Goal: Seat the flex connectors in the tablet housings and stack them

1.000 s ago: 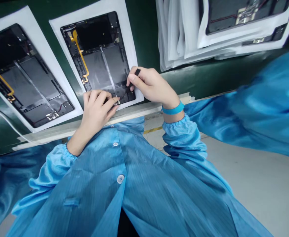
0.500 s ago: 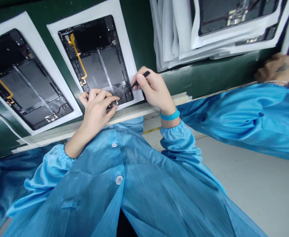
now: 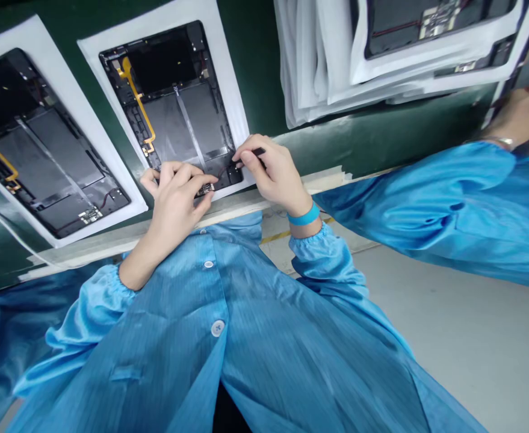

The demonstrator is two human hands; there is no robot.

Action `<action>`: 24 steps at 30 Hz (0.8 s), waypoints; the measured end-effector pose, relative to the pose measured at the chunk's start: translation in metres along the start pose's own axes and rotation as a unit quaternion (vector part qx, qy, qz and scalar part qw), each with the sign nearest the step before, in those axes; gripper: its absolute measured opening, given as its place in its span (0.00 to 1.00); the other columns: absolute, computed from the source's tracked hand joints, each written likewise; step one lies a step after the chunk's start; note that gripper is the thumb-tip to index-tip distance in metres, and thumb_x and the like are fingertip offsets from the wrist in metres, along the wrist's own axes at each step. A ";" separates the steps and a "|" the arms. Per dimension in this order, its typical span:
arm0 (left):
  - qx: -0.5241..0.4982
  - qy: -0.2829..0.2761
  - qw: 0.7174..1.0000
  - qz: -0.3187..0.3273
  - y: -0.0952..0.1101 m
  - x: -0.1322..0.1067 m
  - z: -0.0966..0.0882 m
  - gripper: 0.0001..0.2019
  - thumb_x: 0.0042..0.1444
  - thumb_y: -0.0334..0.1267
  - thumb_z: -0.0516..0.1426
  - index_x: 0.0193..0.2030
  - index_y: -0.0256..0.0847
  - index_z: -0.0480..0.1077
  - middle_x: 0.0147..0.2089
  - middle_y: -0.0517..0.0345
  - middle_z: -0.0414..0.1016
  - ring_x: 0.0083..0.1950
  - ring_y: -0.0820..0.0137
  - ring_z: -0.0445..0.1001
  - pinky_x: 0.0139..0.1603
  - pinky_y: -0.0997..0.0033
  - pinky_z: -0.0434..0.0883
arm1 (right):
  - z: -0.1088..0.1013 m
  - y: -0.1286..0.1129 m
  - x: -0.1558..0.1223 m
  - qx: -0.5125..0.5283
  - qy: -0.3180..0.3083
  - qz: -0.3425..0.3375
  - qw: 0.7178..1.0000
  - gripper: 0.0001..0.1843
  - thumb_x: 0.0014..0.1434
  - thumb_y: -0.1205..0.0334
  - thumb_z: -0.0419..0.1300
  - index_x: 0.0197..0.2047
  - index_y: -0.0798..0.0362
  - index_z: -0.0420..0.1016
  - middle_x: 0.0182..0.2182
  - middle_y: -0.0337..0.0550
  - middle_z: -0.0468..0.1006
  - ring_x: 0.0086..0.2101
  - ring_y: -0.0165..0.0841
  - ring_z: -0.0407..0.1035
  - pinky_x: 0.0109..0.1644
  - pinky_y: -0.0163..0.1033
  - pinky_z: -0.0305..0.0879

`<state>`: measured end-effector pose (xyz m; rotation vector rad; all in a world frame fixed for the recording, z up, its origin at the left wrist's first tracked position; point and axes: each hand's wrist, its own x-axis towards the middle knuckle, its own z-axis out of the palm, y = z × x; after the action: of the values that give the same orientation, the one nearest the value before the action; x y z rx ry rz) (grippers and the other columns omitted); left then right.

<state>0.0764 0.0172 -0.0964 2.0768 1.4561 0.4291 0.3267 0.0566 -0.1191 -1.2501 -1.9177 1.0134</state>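
In front of me lies an opened tablet point(image 3: 174, 114) in a white sleeve, with a yellow flex cable point(image 3: 142, 108) and a silver strip point(image 3: 189, 126) inside. My left hand point(image 3: 176, 195) rests over its lower edge, thumb and index finger closed about a small circuit board point(image 3: 205, 189). At the lower right corner, my right hand point(image 3: 271, 171) pinches a thin black stick-like tool point(image 3: 259, 152). Its tip points into the tablet near a thin dark red wire point(image 3: 223, 173); whether it touches I cannot tell. The left fingers hide part of the lower left corner.
A second opened tablet point(image 3: 47, 150) in a white sleeve lies to the left, with a white cable point(image 3: 6, 225) beside it. Several sleeved tablets are stacked point(image 3: 318, 78) at the upper right. A co-worker's hand point(image 3: 523, 117) and blue sleeve point(image 3: 445, 210) are at the right.
My right hand has moved slightly left and down, bringing the black tool further over the tablet's corner. My left hand stays put. The co-worker's hand has shifted toward the upper right.
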 end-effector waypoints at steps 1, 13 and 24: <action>0.011 0.008 1.000 0.008 -0.001 -0.001 0.002 0.10 0.78 0.41 0.61 0.58 0.50 0.85 0.54 0.48 0.82 0.65 0.45 0.72 0.69 0.36 0.61 | 0.000 0.001 0.000 -0.009 0.000 -0.003 1.000 0.30 0.83 0.33 0.45 0.46 0.44 0.77 0.41 0.45 0.83 0.45 0.44 0.78 0.61 0.59 0.75; 0.087 -0.017 0.991 0.099 -0.022 -0.008 -0.004 0.14 0.79 0.42 0.60 0.66 0.57 0.81 0.66 0.45 0.80 0.73 0.42 0.73 0.69 0.33 0.64 | 0.012 -0.013 -0.012 -0.004 0.057 0.032 0.998 0.29 0.84 0.34 0.44 0.44 0.44 0.76 0.39 0.44 0.80 0.45 0.45 0.78 0.64 0.62 0.75; 0.014 -0.184 0.980 0.076 -0.016 0.010 -0.038 0.18 0.84 0.47 0.51 0.66 0.49 0.78 0.75 0.48 0.77 0.82 0.44 0.66 0.80 0.16 0.50 | 0.043 -0.017 -0.029 0.050 0.069 0.082 0.993 0.31 0.84 0.34 0.43 0.50 0.44 0.79 0.44 0.44 0.80 0.51 0.43 0.80 0.69 0.60 0.77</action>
<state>0.0470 0.0401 -0.0770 2.1585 1.0975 0.0722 0.2940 0.0137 -0.1289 -1.3997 -1.6600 1.0626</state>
